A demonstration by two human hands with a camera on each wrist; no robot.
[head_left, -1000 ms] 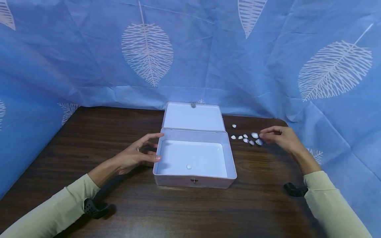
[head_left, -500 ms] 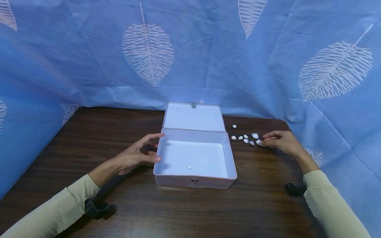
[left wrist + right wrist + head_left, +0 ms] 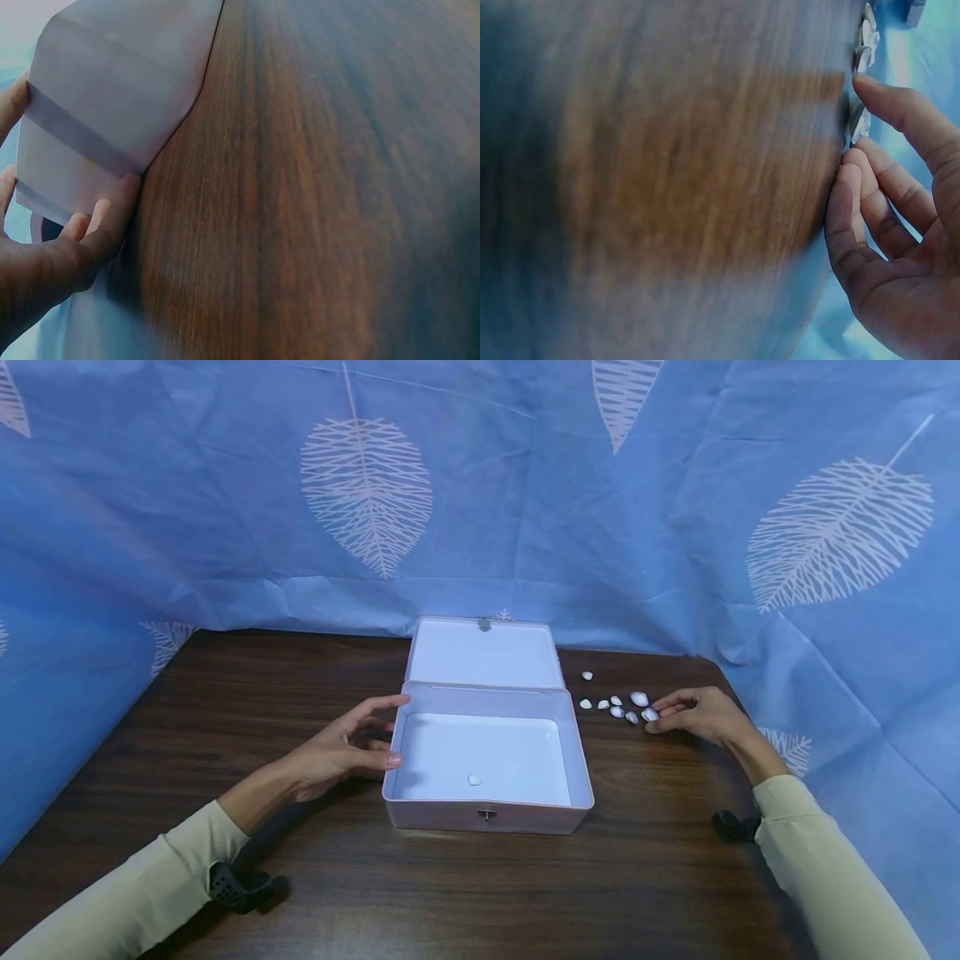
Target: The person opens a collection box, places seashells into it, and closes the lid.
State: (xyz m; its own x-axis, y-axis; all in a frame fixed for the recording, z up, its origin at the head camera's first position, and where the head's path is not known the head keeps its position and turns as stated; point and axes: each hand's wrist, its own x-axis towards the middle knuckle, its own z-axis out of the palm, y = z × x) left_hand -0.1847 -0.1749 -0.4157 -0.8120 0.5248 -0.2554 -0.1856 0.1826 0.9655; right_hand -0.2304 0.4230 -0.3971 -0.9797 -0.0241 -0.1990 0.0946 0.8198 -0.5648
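A pale metal box [image 3: 488, 817] stands on the table with its lid tipped back; one small white seashell [image 3: 474, 779] lies inside. My left hand [image 3: 348, 747] holds the box's left side, thumb and forefinger at the rim. In the left wrist view, other fingers [image 3: 112, 217] rest low against the box wall. To the right of the box lie several white and purplish seashells [image 3: 617, 712]. My right hand [image 3: 705, 717] has thumb and fingertips on either side of the rightmost seashell [image 3: 649, 715]; the right wrist view shows this shell [image 3: 857, 124] between them.
The dark wooden table [image 3: 480, 893] reaches back to a blue leaf-print cloth [image 3: 480, 510] hanging behind it. The lid [image 3: 485, 652] leans toward the cloth. A single seashell [image 3: 587, 676] lies apart, behind the others.
My right hand has come down from beside the upper large seashell to the rightmost one, its thumb now at that shell's near edge. The left hand keeps its place on the box.
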